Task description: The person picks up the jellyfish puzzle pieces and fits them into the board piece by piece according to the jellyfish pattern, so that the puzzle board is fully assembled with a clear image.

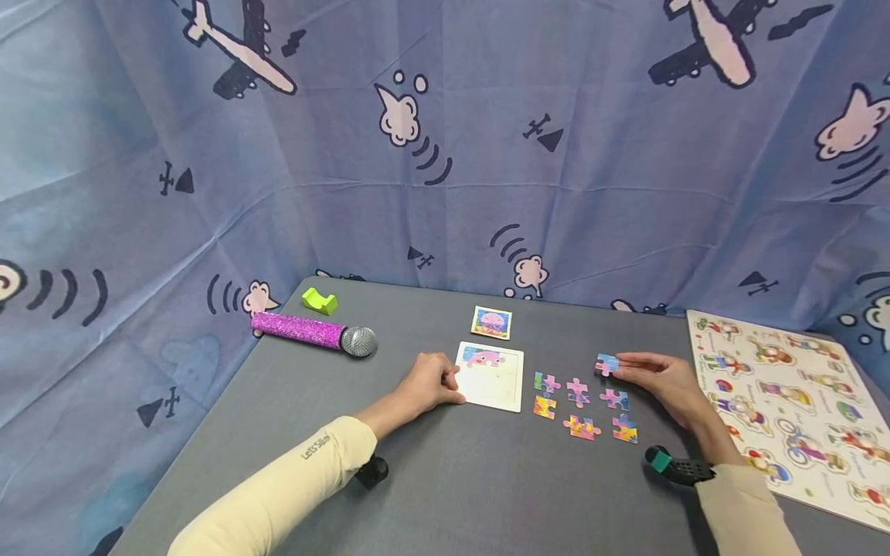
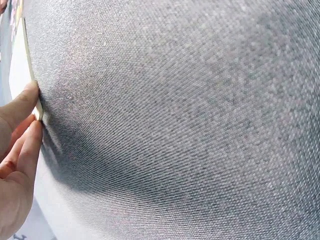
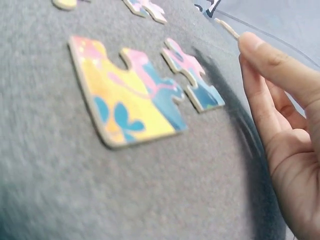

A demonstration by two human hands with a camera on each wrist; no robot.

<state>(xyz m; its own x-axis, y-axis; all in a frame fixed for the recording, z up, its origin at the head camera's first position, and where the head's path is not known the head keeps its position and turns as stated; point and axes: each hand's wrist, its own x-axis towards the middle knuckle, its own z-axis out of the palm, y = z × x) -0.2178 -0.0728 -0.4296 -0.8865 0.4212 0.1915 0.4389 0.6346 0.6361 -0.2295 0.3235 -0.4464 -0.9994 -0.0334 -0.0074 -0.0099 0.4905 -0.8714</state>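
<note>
A shallow white puzzle tray (image 1: 490,390) lies mid-table, with blue and pink puzzle pieces (image 1: 483,357) set along its far left part. My left hand (image 1: 429,386) grips the tray's near left edge; in the left wrist view the thumb (image 2: 24,102) and fingers meet at the tray's corner (image 2: 38,111). To the right, my right hand (image 1: 657,380) pinches a blue and pink puzzle piece (image 1: 607,364), raised off the table. The right wrist view shows this piece edge-on (image 3: 227,28) at the fingertips. Below it lie a yellow corner piece (image 3: 132,97) and a pink-blue piece (image 3: 194,75).
Several loose pieces (image 1: 578,391) lie between tray and right hand. A small octopus picture card (image 1: 491,322) sits behind the tray. A purple glitter microphone (image 1: 306,330) and a green block (image 1: 320,301) lie at left. A large picture board (image 1: 786,394) covers the table's right side.
</note>
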